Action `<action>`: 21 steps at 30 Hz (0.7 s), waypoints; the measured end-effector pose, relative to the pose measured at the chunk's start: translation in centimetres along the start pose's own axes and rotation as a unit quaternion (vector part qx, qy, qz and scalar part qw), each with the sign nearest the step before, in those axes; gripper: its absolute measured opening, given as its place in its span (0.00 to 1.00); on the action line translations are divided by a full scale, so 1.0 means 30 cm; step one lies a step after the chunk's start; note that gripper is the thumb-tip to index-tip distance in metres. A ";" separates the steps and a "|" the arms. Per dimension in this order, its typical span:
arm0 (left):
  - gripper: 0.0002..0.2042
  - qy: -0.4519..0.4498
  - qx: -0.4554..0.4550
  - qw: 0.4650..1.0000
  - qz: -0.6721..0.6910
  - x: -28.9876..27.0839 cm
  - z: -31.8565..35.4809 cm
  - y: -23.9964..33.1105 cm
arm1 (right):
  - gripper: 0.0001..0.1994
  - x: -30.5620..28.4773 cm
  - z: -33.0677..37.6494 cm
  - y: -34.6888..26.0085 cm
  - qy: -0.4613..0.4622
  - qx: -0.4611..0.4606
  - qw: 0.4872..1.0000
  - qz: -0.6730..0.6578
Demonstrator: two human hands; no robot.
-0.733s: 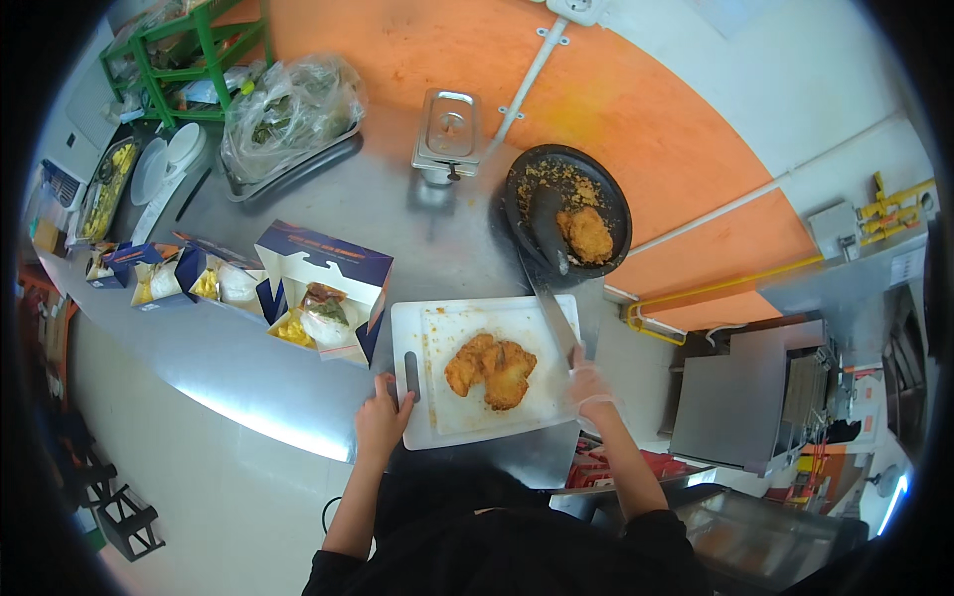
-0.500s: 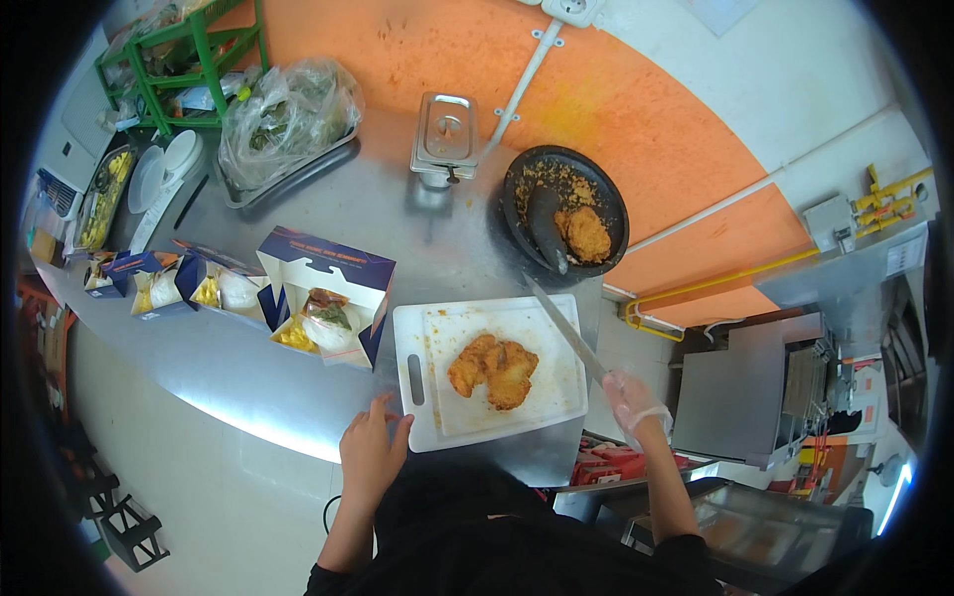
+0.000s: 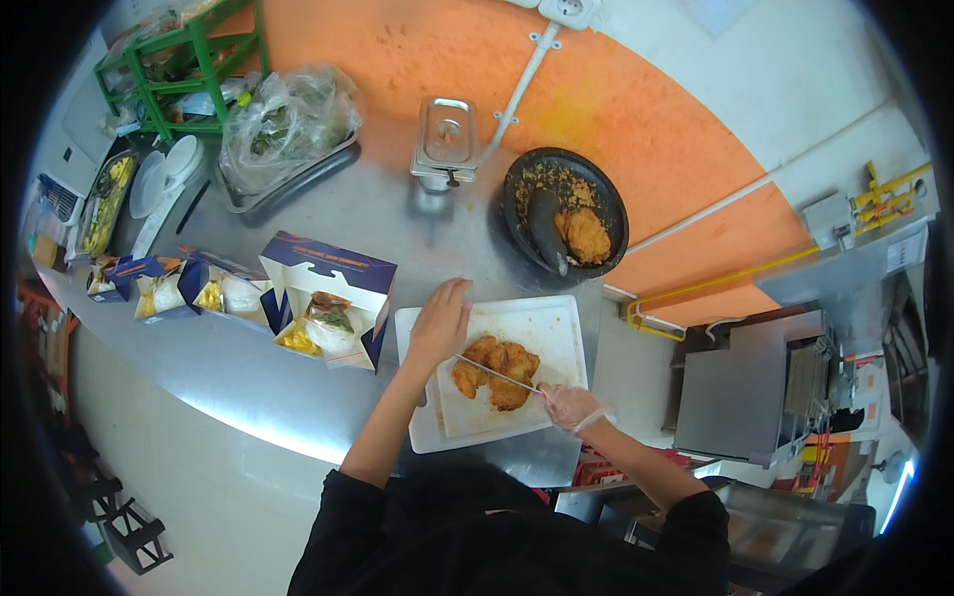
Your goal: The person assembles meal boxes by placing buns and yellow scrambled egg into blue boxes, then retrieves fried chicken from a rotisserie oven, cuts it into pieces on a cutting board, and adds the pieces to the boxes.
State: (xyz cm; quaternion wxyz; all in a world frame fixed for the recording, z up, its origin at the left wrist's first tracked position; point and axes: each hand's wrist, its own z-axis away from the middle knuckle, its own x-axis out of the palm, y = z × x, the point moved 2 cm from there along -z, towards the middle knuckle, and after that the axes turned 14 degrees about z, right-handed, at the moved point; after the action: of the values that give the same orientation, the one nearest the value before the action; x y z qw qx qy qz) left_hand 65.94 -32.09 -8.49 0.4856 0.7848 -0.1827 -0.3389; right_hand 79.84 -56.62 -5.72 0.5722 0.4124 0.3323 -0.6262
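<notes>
Gloved right hand [image 3: 569,407] gripping a knife [image 3: 502,375] across fried chicken [image 3: 508,395], left hand [image 3: 440,323] open beside the blade, white cutting board [image 3: 475,422] beneath

Bright, cool light fills the room, flaring white along the near edge of the steel table [image 3: 231,375] and glowing from a light strip [image 3: 896,500] at far right. Fisheye distortion bends straight lines toward the black rim, where details soften.
</notes>
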 end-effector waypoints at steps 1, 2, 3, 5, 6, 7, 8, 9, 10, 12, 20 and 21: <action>0.16 0.001 -0.006 1.000 -0.003 0.000 0.002 0.000 | 0.11 0.016 0.002 0.000 0.023 -0.009 1.000 -0.009; 0.17 0.002 -0.013 1.000 -0.006 -0.002 0.005 0.000 | 0.11 0.031 0.005 -0.003 0.033 -0.007 0.999 -0.001; 0.18 0.004 -0.019 1.000 -0.009 -0.003 0.006 0.002 | 0.11 0.046 0.009 -0.009 0.044 -0.006 0.999 0.008; 0.19 0.014 -0.013 0.999 -0.039 -0.001 0.008 0.005 | 0.11 0.081 -0.007 -0.001 0.058 -0.014 0.998 0.023; 0.20 0.017 -0.009 0.998 -0.053 0.001 0.009 0.011 | 0.11 0.122 -0.023 0.025 0.062 -0.020 0.998 0.028; 0.20 0.020 -0.014 0.998 -0.058 0.005 0.002 0.013 | 0.11 0.132 -0.029 0.034 0.067 -0.023 0.997 0.035; 0.20 0.023 -0.018 0.998 -0.063 0.009 -0.008 0.014 | 0.12 0.145 -0.023 0.028 0.086 -0.028 0.995 0.048; 0.21 0.026 -0.022 0.997 -0.068 0.011 -0.007 0.019 | 0.13 0.160 -0.014 0.018 0.105 -0.032 0.992 0.061; 0.21 0.034 -0.019 0.997 -0.069 0.013 -0.004 0.016 | 0.14 0.146 -0.022 0.022 0.130 -0.037 0.988 0.080; 0.21 0.048 -0.013 0.996 -0.070 0.014 0.020 0.013 | 0.13 0.127 -0.032 0.027 0.134 -0.032 0.989 0.050; 0.21 0.065 0.007 0.995 -0.078 0.021 0.028 -0.005 | 0.13 0.091 -0.034 0.021 0.031 -0.027 0.999 0.024; 0.21 0.054 0.020 0.995 -0.084 0.022 0.023 0.009 | 0.14 0.100 -0.032 0.019 0.028 -0.017 0.999 0.011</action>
State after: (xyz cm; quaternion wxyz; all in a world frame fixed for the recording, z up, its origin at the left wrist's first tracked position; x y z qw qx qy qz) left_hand 65.93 -33.06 -8.69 0.4487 0.8243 -0.0962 -0.3315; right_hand 80.51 -57.16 -8.81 0.5768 0.4232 0.3543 -0.6022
